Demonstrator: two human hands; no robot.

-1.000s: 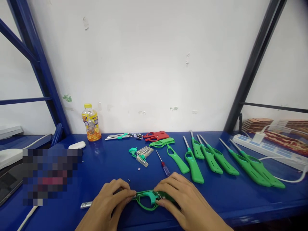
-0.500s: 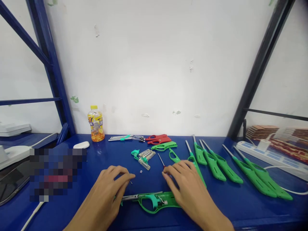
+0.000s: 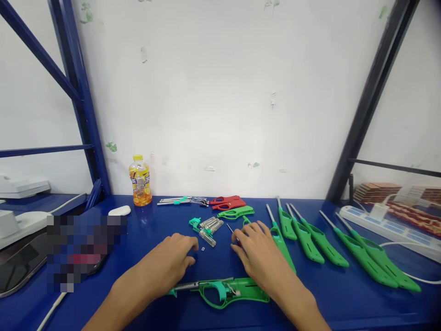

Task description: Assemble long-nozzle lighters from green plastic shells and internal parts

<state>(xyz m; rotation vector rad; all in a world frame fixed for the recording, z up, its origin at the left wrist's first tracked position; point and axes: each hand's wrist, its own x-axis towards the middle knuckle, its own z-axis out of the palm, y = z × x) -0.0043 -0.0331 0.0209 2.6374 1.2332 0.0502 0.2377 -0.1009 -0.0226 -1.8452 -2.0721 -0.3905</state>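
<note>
The opened green lighter (image 3: 253,288) lies nearest on the desk (image 3: 144,234), released within the last second, so its bared inner parts (image 3: 223,290) rest unheld, while beyond it the left hand (image 3: 167,259) has drawn off, grip loose and empty, and the right hand (image 3: 257,250) now covers part of the screwdriver (image 3: 229,227), grip impossible to tell.

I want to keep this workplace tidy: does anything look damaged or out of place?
The wall has scuffed, blotchy patches, as if damaged. A tiny white piece lies loose near the left hand, perhaps a stray part.
</note>
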